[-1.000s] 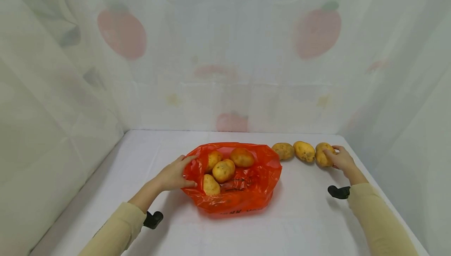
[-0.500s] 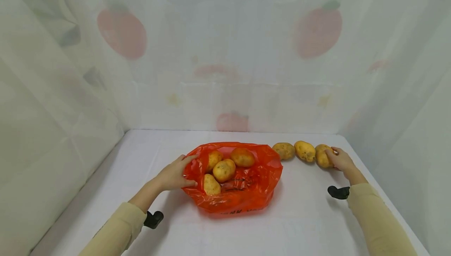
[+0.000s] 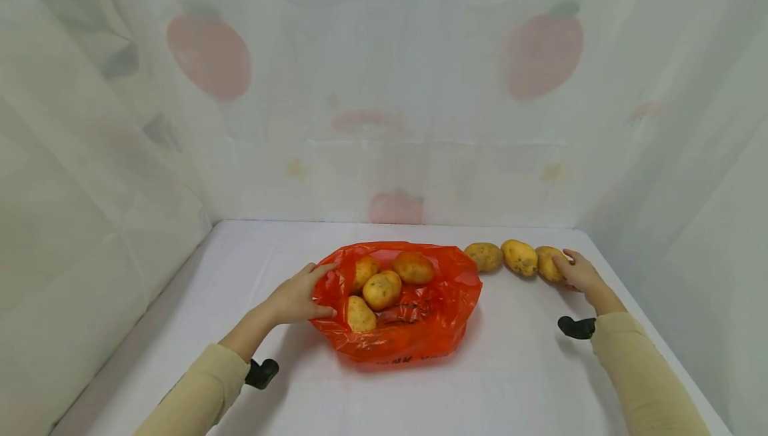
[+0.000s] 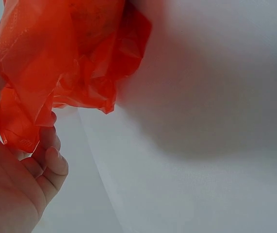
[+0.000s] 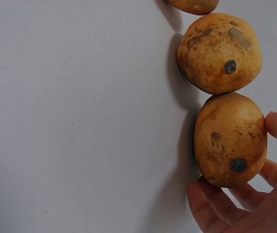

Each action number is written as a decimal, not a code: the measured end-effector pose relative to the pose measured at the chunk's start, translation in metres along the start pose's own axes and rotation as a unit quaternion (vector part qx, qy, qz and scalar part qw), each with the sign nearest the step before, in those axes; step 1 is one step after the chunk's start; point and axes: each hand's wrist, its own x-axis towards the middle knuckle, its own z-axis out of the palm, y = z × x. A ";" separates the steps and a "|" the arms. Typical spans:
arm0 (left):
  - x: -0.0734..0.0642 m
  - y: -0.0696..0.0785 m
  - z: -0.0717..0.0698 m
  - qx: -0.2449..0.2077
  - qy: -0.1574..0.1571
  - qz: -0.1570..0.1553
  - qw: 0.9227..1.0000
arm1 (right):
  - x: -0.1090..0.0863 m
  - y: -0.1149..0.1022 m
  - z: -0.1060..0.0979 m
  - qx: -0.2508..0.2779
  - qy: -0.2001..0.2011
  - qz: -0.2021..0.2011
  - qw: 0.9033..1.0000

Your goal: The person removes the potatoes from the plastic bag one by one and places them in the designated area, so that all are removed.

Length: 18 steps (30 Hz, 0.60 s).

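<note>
A red plastic bag (image 3: pixel 414 339) lies with its mouth spread toward me, and several potatoes (image 3: pixel 382 291) show inside it. My left hand (image 3: pixel 294 297) grips the bag's left rim; in the left wrist view, curled fingers (image 4: pixel 57 162) hold the crumpled red film. At the far right, my right hand (image 3: pixel 583 273) holds the end potato (image 5: pixel 231 141) of a row, thumb on one side and fingers around its near end. That potato touches the middle potato (image 5: pixel 220 53), and both sit on the white table.
The third potato of the row (image 3: pixel 483 257) lies close against the bag's right edge. A white tabletop (image 3: pixel 516 369) bears everything. White fruit-printed curtains (image 3: pixel 384 89) stand behind and at both sides.
Under my right hand, the end potato has turned and shifted slightly back, close against the middle potato. My left hand and the bag stay nearly still.
</note>
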 end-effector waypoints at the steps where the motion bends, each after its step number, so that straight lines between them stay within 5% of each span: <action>1: 0.000 0.000 0.000 0.000 0.000 -0.001 1.000 | 0.000 0.000 0.000 0.000 0.000 0.001 1.000; 11: -0.002 0.000 -0.001 0.000 -0.005 -0.007 1.000 | -0.003 -0.001 0.000 -0.011 0.004 -0.015 1.000; 18: -0.001 0.000 -0.001 -0.001 -0.005 -0.004 1.000 | -0.009 -0.004 -0.001 -0.064 0.092 -0.064 0.992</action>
